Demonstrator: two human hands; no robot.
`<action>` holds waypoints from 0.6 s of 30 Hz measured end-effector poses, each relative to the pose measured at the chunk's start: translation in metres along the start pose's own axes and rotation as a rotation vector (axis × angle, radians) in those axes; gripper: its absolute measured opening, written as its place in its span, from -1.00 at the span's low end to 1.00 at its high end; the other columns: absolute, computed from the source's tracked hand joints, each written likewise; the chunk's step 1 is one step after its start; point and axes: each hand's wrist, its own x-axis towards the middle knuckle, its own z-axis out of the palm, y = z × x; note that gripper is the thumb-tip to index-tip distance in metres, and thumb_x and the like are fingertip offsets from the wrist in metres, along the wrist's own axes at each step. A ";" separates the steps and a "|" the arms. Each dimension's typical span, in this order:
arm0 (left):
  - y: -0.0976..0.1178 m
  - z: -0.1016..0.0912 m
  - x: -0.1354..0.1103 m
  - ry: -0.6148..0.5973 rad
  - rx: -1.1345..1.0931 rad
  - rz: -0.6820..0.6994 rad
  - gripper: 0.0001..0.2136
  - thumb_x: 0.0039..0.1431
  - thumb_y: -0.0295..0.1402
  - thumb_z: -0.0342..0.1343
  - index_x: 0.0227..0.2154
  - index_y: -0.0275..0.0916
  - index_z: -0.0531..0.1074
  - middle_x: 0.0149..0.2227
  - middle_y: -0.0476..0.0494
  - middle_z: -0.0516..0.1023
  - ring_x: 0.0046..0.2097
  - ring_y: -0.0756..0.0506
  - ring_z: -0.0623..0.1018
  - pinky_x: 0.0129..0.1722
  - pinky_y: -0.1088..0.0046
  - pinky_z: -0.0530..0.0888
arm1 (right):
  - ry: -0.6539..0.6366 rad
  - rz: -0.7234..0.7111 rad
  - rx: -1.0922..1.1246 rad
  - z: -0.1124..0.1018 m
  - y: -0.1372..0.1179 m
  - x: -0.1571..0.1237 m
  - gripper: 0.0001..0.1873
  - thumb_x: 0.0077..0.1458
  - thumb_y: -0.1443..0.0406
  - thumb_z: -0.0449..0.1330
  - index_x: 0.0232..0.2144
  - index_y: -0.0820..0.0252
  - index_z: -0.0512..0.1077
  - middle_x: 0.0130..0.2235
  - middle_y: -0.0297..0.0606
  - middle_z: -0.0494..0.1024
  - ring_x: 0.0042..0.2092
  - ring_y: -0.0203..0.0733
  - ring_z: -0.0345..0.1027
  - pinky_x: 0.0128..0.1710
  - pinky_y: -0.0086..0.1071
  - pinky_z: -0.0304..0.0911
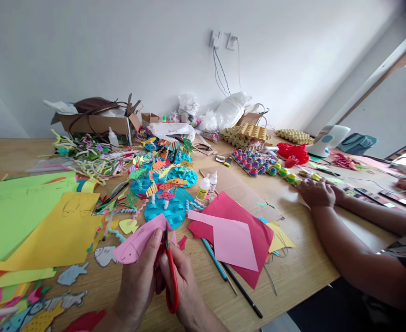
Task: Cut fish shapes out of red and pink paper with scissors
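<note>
My left hand [137,276] grips a piece of pink paper [134,246] with a fish outline and a small eye drawn on it. Red-handled scissors [171,281] are held in my right hand [184,276], their blades at the right edge of the pink paper. Just beyond my hands lies a blue painted base [164,210] topped with colourful paper fish. Small pink and red scraps [181,243] rest close to the blades. To the left, a fish cut-out in pale paper [105,256] lies on the wood.
Pink [235,240] and red sheets [258,221] lie at right over pencils [241,286]. Green [26,212] and yellow paper [61,230] cover the left. Glue bottles [203,188] stand mid-table. Another person's arms [341,230] reach in from the right beside painted egg cartons [254,163].
</note>
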 end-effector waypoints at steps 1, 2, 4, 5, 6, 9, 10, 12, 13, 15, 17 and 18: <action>0.000 0.001 0.000 0.008 -0.003 -0.003 -0.75 -0.14 -0.20 0.25 -0.41 -0.24 0.50 -0.76 0.14 0.36 -0.75 0.04 0.32 -0.76 0.55 0.21 | 0.004 0.001 0.000 0.000 0.000 0.000 -0.54 0.07 -0.03 0.06 -0.47 0.28 0.39 -0.63 -0.42 0.21 -0.61 -0.42 0.03 -0.65 -0.57 -0.02; 0.001 0.001 -0.001 0.015 -0.006 -0.007 -0.75 -0.15 -0.20 0.25 -0.42 -0.24 0.50 -0.76 0.14 0.35 -0.76 0.05 0.31 -0.77 0.55 0.20 | 0.008 0.002 0.001 0.000 0.000 -0.001 -0.54 0.07 -0.03 0.07 -0.48 0.28 0.39 -0.64 -0.42 0.21 -0.61 -0.42 0.03 -0.65 -0.57 -0.03; 0.001 0.003 -0.002 0.017 -0.007 -0.025 -0.76 -0.15 -0.19 0.25 -0.46 -0.25 0.49 -0.80 0.16 0.30 -0.79 0.06 0.26 -0.79 0.56 0.17 | 0.012 0.005 0.009 0.000 0.002 -0.001 -0.53 0.07 -0.03 0.07 -0.50 0.28 0.38 -0.64 -0.43 0.20 -0.61 -0.43 0.02 -0.65 -0.57 -0.03; 0.002 0.004 -0.003 0.016 -0.007 -0.034 -0.77 -0.15 -0.18 0.25 -0.48 -0.25 0.49 -0.82 0.18 0.27 -0.81 0.07 0.23 -0.81 0.56 0.15 | 0.010 0.006 0.014 -0.001 0.003 -0.002 -0.53 0.07 -0.04 0.07 -0.51 0.28 0.37 -0.65 -0.43 0.19 -0.62 -0.43 0.02 -0.66 -0.57 -0.03; 0.002 0.004 -0.004 0.012 -0.006 -0.043 -0.77 -0.14 -0.18 0.25 -0.50 -0.25 0.49 -0.85 0.19 0.23 -0.83 0.08 0.20 -0.82 0.56 0.12 | 0.008 0.005 0.020 -0.001 0.004 -0.002 -0.52 0.07 -0.04 0.06 -0.52 0.28 0.37 -0.65 -0.44 0.19 -0.62 -0.43 0.02 -0.66 -0.57 -0.03; 0.001 0.004 -0.005 0.009 -0.004 -0.063 -0.76 -0.14 -0.16 0.24 -0.50 -0.25 0.48 -0.87 0.22 0.16 -0.85 0.09 0.15 -0.85 0.57 0.05 | 0.002 -0.004 0.026 -0.002 0.006 -0.002 -0.52 0.07 -0.05 0.05 -0.51 0.28 0.36 -0.65 -0.44 0.18 -0.63 -0.43 0.02 -0.66 -0.56 -0.02; 0.001 0.003 -0.005 0.011 -0.002 -0.068 -0.76 -0.13 -0.16 0.24 -0.49 -0.25 0.49 -0.88 0.22 0.16 -0.85 0.10 0.14 -0.86 0.57 0.04 | 0.002 -0.005 0.023 -0.003 0.006 -0.002 -0.52 0.07 -0.05 0.05 -0.51 0.28 0.36 -0.65 -0.44 0.18 -0.62 -0.43 0.02 -0.65 -0.56 -0.01; -0.001 0.002 -0.005 0.011 0.004 -0.076 -0.75 -0.13 -0.15 0.24 -0.46 -0.24 0.49 -0.88 0.23 0.15 -0.86 0.09 0.14 -0.86 0.57 0.02 | 0.005 -0.003 0.013 -0.003 0.005 -0.002 -0.51 0.06 -0.05 0.06 -0.51 0.29 0.36 -0.64 -0.43 0.19 -0.61 -0.43 0.02 -0.64 -0.56 -0.01; -0.001 0.001 -0.005 0.011 0.008 -0.079 -0.74 -0.12 -0.15 0.23 -0.44 -0.24 0.50 -0.88 0.23 0.16 -0.86 0.09 0.13 -0.86 0.57 0.02 | 0.010 -0.001 0.005 -0.003 0.005 -0.003 -0.51 0.05 -0.06 0.06 -0.52 0.29 0.35 -0.63 -0.43 0.19 -0.60 -0.43 0.02 -0.64 -0.55 -0.01; -0.002 0.001 -0.004 0.006 0.011 -0.080 -0.74 -0.11 -0.15 0.23 -0.42 -0.24 0.51 -0.88 0.22 0.16 -0.86 0.09 0.14 -0.86 0.57 0.04 | 0.019 0.008 -0.005 -0.004 0.004 -0.003 -0.50 0.04 -0.07 0.06 -0.53 0.29 0.34 -0.63 -0.43 0.18 -0.60 -0.42 0.01 -0.64 -0.55 -0.02; -0.002 0.001 -0.004 0.000 0.007 -0.069 -0.74 -0.11 -0.16 0.23 -0.40 -0.24 0.52 -0.88 0.21 0.19 -0.84 0.07 0.19 -0.84 0.56 0.10 | 0.016 0.013 0.000 -0.003 0.004 -0.003 -0.49 0.04 -0.09 0.05 -0.52 0.28 0.34 -0.64 -0.44 0.18 -0.62 -0.42 0.01 -0.65 -0.55 -0.03; -0.002 0.001 -0.004 0.001 0.006 -0.058 -0.74 -0.11 -0.17 0.23 -0.39 -0.23 0.52 -0.87 0.20 0.21 -0.83 0.05 0.23 -0.83 0.56 0.15 | 0.012 0.016 0.002 -0.003 0.004 -0.003 -0.48 0.03 -0.09 0.04 -0.52 0.27 0.34 -0.64 -0.44 0.17 -0.62 -0.42 0.01 -0.66 -0.55 -0.04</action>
